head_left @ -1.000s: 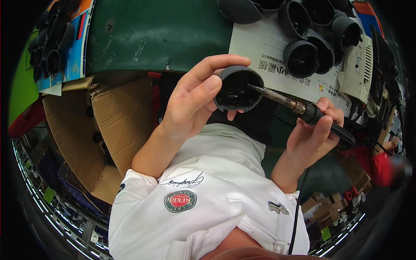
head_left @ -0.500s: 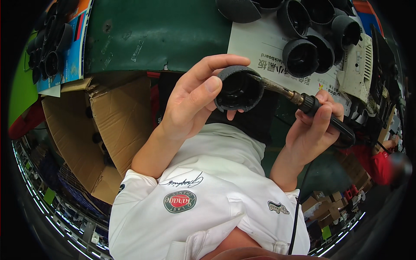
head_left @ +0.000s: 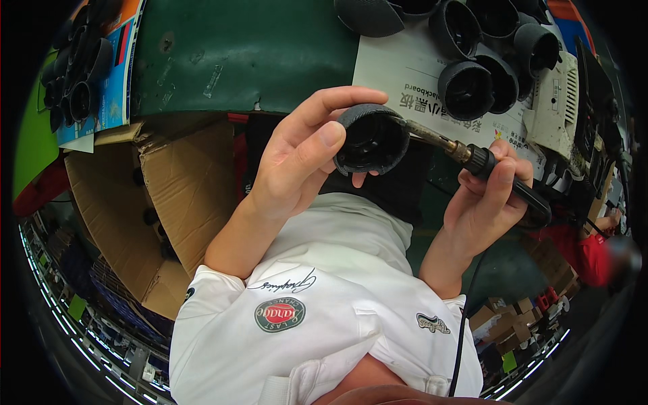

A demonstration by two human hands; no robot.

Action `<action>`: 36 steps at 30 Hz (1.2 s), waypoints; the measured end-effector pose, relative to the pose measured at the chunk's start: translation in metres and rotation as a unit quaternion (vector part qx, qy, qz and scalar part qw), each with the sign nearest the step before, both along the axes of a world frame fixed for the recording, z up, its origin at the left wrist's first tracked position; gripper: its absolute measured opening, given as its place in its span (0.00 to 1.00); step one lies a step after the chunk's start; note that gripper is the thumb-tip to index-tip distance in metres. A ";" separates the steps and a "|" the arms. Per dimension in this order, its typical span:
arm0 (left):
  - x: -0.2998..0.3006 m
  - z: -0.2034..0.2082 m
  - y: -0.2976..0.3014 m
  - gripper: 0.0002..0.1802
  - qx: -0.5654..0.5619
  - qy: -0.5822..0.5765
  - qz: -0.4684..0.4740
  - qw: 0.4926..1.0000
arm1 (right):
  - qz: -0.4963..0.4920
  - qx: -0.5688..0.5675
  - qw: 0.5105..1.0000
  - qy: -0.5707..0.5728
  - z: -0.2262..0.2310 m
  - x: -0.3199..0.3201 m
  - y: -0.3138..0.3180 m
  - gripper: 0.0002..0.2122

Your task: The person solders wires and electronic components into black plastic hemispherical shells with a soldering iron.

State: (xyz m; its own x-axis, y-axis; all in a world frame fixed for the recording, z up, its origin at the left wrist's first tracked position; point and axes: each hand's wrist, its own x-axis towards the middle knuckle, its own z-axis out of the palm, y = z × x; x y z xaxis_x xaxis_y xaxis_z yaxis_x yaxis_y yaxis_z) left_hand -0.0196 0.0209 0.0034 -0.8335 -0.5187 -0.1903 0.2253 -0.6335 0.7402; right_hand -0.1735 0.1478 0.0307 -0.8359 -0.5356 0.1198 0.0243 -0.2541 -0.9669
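My left hand (head_left: 297,152) grips a dark grey, rough-surfaced round cup-like shell (head_left: 348,143) by its side, fingers wrapped round the outside. The shell's hollow opening faces me, with black parts inside it. Between the thumb and fingers of my right hand (head_left: 491,185) is the black handle of a soldering iron (head_left: 480,162). The iron's metal tip points left and reaches the shell's upper right rim; whether it touches the rim or stops just inside, I cannot tell.
Several similar shells (head_left: 466,91) stand on a white printed sheet (head_left: 385,74) at the far right. More lie on a blue board (head_left: 118,74) at far left. A cardboard box (head_left: 189,196) is open below the green table edge (head_left: 223,94). A white station unit (head_left: 555,101) sits at right.
Both hands have shifted very slightly left. The iron's tip has drawn back a little from inside the opening to the shell's rim.
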 end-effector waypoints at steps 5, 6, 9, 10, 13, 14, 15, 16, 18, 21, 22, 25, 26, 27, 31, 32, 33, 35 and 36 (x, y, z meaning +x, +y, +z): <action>0.000 -0.001 0.000 0.32 0.000 0.005 0.000 1.000 | 0.003 -0.005 1.000 -0.002 0.000 0.000 0.002 0.08; 0.000 -0.001 0.000 0.32 -0.001 0.005 0.000 1.000 | 0.003 -0.005 1.000 -0.001 0.001 0.000 0.002 0.08; -0.001 0.000 0.000 0.32 -0.002 0.003 0.002 1.000 | 0.003 -0.003 1.000 0.003 0.000 0.001 0.000 0.08; -0.001 0.000 0.000 0.31 -0.001 0.001 0.003 1.000 | -0.006 0.000 1.000 0.003 -0.001 0.001 0.000 0.08; 0.000 0.000 0.000 0.31 -0.003 0.005 0.005 1.000 | -0.006 0.000 1.000 -0.002 0.000 0.001 0.001 0.09; 0.000 -0.001 0.000 0.31 -0.003 0.005 0.005 1.000 | -0.001 -0.002 1.000 -0.006 0.002 0.000 0.003 0.09; 0.000 -0.001 0.000 0.31 -0.001 0.009 0.005 1.000 | 0.000 -0.002 1.000 -0.006 0.002 0.000 0.005 0.09; 0.000 -0.001 0.000 0.31 0.000 0.013 0.004 1.000 | 0.009 -0.008 1.000 0.006 0.002 0.000 0.007 0.10; -0.001 0.000 -0.001 0.31 0.005 0.012 0.003 1.000 | 0.016 -0.022 1.000 0.012 0.005 0.003 0.009 0.12; -0.001 0.003 -0.002 0.31 0.015 0.010 0.003 1.000 | 0.015 -0.013 0.989 0.147 0.003 0.003 0.014 0.15; -0.002 0.004 -0.002 0.32 0.020 0.010 0.004 1.000 | 0.027 0.010 0.980 0.197 0.009 0.005 0.015 0.17; -0.002 0.003 -0.001 0.31 0.021 0.018 0.005 1.000 | 0.079 0.002 0.945 0.318 0.018 0.004 0.019 0.17; -0.001 0.002 -0.002 0.31 0.022 0.017 0.006 1.000 | 0.093 0.008 0.934 0.344 0.021 0.004 0.019 0.18; -0.001 0.001 -0.002 0.31 0.022 0.018 0.005 1.000 | 0.119 0.015 0.919 0.377 0.023 0.002 0.021 0.19; -0.001 0.002 -0.003 0.30 0.022 0.022 0.001 1.000 | 0.160 0.004 0.883 0.441 0.022 -0.004 0.023 0.20; -0.001 0.002 -0.003 0.30 0.022 0.022 0.001 1.000 | 0.170 0.005 0.876 0.450 0.022 -0.003 0.022 0.20; -0.001 0.002 -0.002 0.30 0.022 0.020 0.002 1.000 | 0.170 0.004 0.876 0.451 0.021 -0.002 0.022 0.20; -0.001 0.002 -0.002 0.30 0.022 0.018 0.004 1.000 | 0.152 0.010 0.875 0.459 0.020 0.001 0.020 0.19; -0.001 0.002 -0.002 0.30 0.022 0.019 0.004 1.000 | 0.152 0.010 0.875 0.459 0.020 0.002 0.020 0.19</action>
State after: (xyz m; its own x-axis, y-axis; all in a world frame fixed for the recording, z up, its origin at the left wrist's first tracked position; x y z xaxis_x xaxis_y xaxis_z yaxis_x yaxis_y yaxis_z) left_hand -0.0207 0.0188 0.0052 -0.8365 -0.5169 -0.1822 0.2571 -0.6637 0.7024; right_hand -0.1717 0.1674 0.0506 -0.2113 -0.7261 0.6543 -0.7018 -0.3532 -0.6186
